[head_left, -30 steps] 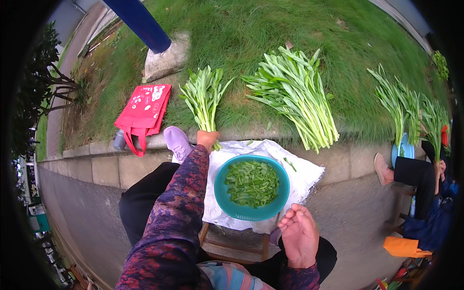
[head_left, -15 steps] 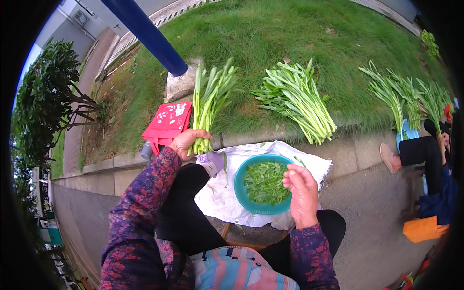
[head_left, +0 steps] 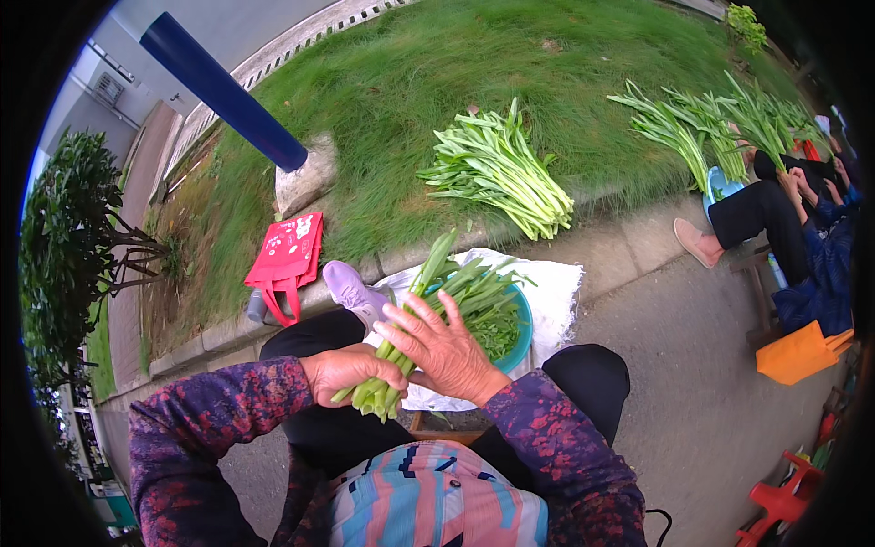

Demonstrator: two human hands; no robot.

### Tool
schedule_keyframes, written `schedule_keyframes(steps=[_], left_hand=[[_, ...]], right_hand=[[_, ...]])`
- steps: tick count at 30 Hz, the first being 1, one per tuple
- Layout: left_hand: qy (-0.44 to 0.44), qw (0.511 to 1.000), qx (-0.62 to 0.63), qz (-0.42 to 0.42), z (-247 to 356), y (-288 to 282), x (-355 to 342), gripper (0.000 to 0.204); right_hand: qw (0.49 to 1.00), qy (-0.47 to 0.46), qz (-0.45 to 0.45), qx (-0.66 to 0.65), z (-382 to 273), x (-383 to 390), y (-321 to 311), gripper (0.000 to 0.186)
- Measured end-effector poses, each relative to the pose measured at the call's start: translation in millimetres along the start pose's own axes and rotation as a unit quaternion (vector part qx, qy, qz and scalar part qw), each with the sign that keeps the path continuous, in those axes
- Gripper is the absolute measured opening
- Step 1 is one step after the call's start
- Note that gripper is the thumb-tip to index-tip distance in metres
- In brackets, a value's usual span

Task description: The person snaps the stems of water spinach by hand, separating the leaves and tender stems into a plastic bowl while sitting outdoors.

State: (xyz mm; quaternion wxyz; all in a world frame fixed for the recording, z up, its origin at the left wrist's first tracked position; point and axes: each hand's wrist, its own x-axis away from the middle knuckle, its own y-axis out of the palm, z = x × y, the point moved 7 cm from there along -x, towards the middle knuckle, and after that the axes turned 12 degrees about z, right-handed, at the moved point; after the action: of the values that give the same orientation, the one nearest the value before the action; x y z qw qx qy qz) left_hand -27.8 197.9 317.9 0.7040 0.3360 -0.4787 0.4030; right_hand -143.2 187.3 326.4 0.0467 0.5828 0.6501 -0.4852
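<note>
My left hand (head_left: pixel 351 374) is wrapped round a bunch of long-stemmed leafy greens (head_left: pixel 474 287). Its cut stem ends stick out below that hand, and the leaves point away to the upper right. Across the stems lies my right hand (head_left: pixel 447 351), fingers spread and stretched out, touching the bunch without gripping it. Partly hidden behind the right hand and the leaves is a teal basin (head_left: pixel 525 328) holding torn green leaves (head_left: pixel 498 339). The basin rests on a white woven sack (head_left: pixel 554 283) spread on the ground.
A larger heap of greens (head_left: pixel 506 173) lies on the grass by the kerb. To the left are a red bag (head_left: pixel 287 251), a dark bottle (head_left: pixel 257 305) and a blue post (head_left: pixel 223 91). At right a seated person (head_left: pixel 775 214) handles greens near an orange bag (head_left: pixel 797 354) and red stool (head_left: pixel 784 497).
My left hand has brought the bunch down and closer, tilting it over the basin. My right hand has moved left from the basin's edge onto the stems, its fingers spreading. The view has shifted right.
</note>
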Motion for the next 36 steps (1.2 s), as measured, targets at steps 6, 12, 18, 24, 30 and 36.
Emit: schedule_keyframes(steps=[6, 12, 18, 24, 30, 36], left_hand=[[-0.081, 0.997, -0.008, -0.015, -21, 26, 30, 0.034], [-0.096, 0.992, 0.039, -0.070, -25, 42, 49, 0.061], [0.026, 0.992, 0.036, -0.114, 17, 14, 29, 0.098], [0.223, 0.970, -0.048, 0.090, 37, -35, 7, 0.043], [0.335, 0.938, -0.077, 0.044, 59, -39, -38, 0.049], [0.408, 0.912, 0.039, -0.034, 93, -26, -79, 0.084]], right_hand=[[0.984, -0.023, 0.036, -0.173, -21, 12, -4, 0.077], [0.944, 0.021, 0.085, -0.318, -26, 19, -1, 0.056], [0.879, 0.352, 0.076, -0.312, 31, 35, 3, 0.044], [0.784, 0.398, 0.123, -0.461, 77, 39, -5, 0.045], [0.655, 0.420, 0.112, -0.619, 94, 25, -3, 0.044], [0.673, 0.436, 0.018, -0.597, 98, 14, 15, 0.047]])
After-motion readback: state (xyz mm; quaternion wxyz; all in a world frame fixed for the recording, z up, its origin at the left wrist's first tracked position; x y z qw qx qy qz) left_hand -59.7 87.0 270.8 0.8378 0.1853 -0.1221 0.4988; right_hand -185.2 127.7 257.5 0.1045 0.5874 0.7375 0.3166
